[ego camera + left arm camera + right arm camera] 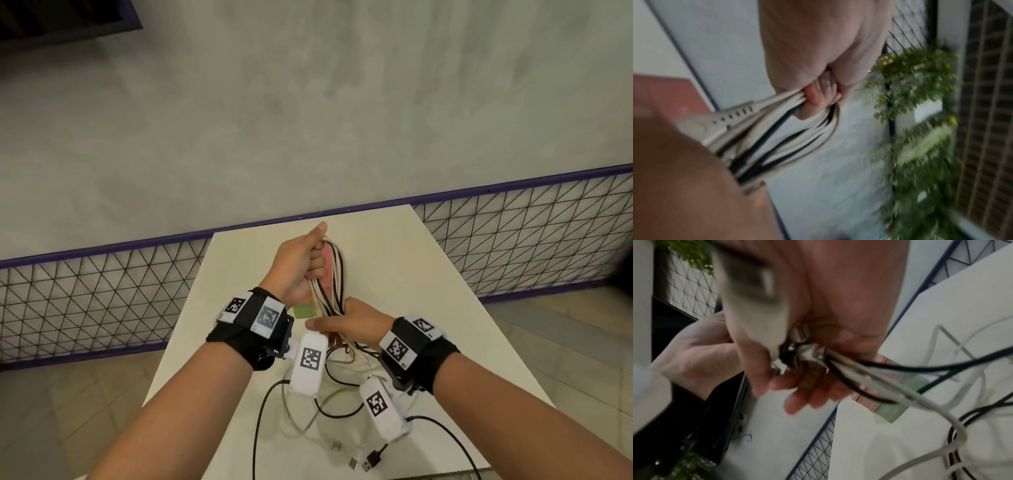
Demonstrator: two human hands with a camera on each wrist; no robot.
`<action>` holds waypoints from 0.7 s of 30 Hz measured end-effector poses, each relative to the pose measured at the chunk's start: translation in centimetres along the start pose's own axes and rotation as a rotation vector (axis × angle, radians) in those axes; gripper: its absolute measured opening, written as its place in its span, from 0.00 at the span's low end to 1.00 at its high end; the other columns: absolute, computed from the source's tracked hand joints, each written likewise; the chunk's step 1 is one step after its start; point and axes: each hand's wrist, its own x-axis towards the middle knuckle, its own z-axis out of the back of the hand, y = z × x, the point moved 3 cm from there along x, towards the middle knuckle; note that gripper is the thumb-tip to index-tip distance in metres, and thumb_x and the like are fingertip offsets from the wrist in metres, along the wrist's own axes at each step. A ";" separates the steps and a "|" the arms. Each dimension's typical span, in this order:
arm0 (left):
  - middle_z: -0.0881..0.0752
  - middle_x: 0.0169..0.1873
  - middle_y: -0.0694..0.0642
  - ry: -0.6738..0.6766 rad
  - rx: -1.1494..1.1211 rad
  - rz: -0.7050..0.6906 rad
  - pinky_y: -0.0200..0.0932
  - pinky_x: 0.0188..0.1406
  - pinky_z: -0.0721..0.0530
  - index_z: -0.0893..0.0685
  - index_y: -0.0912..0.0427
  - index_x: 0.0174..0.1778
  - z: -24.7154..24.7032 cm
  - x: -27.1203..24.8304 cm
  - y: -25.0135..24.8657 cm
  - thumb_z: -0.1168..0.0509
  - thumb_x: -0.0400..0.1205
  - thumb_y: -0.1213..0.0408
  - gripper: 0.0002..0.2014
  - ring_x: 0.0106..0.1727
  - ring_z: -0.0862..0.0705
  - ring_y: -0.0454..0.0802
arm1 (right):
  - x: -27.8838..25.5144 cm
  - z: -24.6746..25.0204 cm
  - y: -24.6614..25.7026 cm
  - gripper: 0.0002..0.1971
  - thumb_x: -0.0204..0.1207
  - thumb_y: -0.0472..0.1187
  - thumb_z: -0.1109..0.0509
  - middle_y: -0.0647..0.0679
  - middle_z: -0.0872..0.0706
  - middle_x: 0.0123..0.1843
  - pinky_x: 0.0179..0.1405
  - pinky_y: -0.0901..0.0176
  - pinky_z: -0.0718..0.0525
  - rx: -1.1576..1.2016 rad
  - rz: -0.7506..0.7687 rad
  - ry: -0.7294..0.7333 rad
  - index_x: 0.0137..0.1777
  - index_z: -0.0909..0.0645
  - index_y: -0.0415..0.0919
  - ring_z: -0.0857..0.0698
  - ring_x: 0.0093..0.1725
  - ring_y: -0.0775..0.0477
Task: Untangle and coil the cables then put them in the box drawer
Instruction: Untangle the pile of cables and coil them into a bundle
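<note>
A looped bundle of white and black cables (334, 274) is held up over the white table (428, 274). My left hand (308, 263) grips the top of the loop in a fist (818, 97), thumb pointing up. My right hand (342, 320) holds the lower end, fingers curled round the cables and their metal plugs (803, 350). More cable (308, 411) trails from the bundle in loose loops on the table, ending in USB plugs (359, 460) near the front edge. A small pink and green box (890, 402) lies on the table just behind the bundle, partly hidden by it.
The narrow table stands against a purple-framed wire-mesh railing (513, 240), with a grey floor far below. Tiled floor lies on both sides of the table. Green plants (920, 97) hang on the mesh off to one side.
</note>
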 end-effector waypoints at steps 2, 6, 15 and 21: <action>0.41 0.17 0.45 -0.027 -0.094 0.019 0.32 0.14 0.45 0.34 0.55 0.28 0.1 0.5 0.1 0.35 0.83 0.56 0.20 0.16 0.44 0.40 | 0.0 -0.1 0.0 0.21 0.74 0.41 0.27 0.54 0.21 0.16 0.22 0.63 0.27 0.099 0.021 -0.057 0.18 0.21 0.47 0.25 0.18 0.51; 0.41 0.16 0.45 -0.026 -0.108 0.034 0.32 0.15 0.44 0.32 0.56 0.28 0.3 0.8 0.3 0.36 0.83 0.53 0.20 0.16 0.44 0.40 | -0.1 -0.5 -0.1 0.16 0.75 0.44 0.27 0.52 0.24 0.16 0.18 0.62 0.36 0.183 0.053 -0.143 0.25 0.22 0.46 0.33 0.16 0.50; 0.28 0.20 0.50 -0.012 -0.111 -0.005 0.36 0.27 0.27 0.26 0.59 0.33 1.5 1.3 -0.1 0.41 0.83 0.44 0.22 0.23 0.29 0.43 | 0.5 0.7 0.6 0.18 0.77 0.39 0.36 0.52 0.34 0.12 0.15 0.67 0.39 0.151 0.007 -0.224 0.25 0.30 0.41 0.35 0.13 0.52; 0.16 0.39 0.58 0.326 0.232 0.144 0.45 0.43 0.17 0.22 0.64 0.59 2.6 0.0 4.4 0.37 0.69 0.28 0.40 0.36 0.17 0.50 | 1.5 1.4 0.3 0.17 0.72 0.46 0.36 0.47 0.28 0.17 0.19 0.62 0.36 0.184 -0.040 -0.181 0.23 0.26 0.42 0.34 0.18 0.46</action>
